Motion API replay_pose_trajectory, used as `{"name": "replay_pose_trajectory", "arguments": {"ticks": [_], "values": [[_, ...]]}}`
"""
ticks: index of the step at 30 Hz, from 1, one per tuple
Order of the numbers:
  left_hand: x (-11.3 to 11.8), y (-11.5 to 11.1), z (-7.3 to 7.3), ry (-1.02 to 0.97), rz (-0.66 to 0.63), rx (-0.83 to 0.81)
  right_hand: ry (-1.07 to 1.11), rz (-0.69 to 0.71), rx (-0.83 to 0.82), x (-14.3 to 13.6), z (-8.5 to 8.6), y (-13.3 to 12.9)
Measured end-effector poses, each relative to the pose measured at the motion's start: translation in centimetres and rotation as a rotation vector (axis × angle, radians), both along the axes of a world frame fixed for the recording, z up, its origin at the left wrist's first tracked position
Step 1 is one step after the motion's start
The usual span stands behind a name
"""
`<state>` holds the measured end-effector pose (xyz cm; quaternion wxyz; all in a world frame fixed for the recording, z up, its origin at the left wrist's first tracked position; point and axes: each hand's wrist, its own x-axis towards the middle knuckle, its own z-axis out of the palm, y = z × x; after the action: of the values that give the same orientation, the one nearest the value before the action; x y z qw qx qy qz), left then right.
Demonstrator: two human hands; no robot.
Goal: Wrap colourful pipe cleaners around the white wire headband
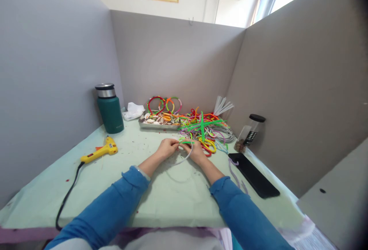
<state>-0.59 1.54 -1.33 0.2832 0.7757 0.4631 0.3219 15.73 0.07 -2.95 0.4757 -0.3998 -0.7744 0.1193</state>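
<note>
Over the middle of the table, my left hand [167, 148] and my right hand [195, 152] meet almost fingertip to fingertip. Both are closed on a thin pale wire [183, 161], which curves down in a loop below them. A short bright green pipe cleaner [186, 142] lies across the wire between the fingers. My fingers partly hide where the two cross. Just behind my right hand spreads a tangled pile of coloured pipe cleaners [202, 124], with a yellow loop [212, 147] near its front edge.
Behind stands a metal tray [161, 127] of shells with coloured rings [156, 104] on it. A yellow glue gun [100, 152], a green bottle [110, 114] and tissues [133, 111] are left. Right are a clear jar [247, 137] and black slab [255, 177]. Grey partitions [178, 58] enclose the table.
</note>
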Motion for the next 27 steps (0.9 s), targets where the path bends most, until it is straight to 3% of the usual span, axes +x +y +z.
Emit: {"name": "replay_pose_trajectory", "arguments": {"ticks": [17,27], "values": [[-0.03,-0.39,0.05,0.085,-0.001,0.142,0.05,0.032,0.02,0.03,0.2,-0.14],[0.12,-0.73,0.39,0.065,-0.001,0.108,0.058,-0.017,0.02,-0.21,-0.05,-0.02]]}}
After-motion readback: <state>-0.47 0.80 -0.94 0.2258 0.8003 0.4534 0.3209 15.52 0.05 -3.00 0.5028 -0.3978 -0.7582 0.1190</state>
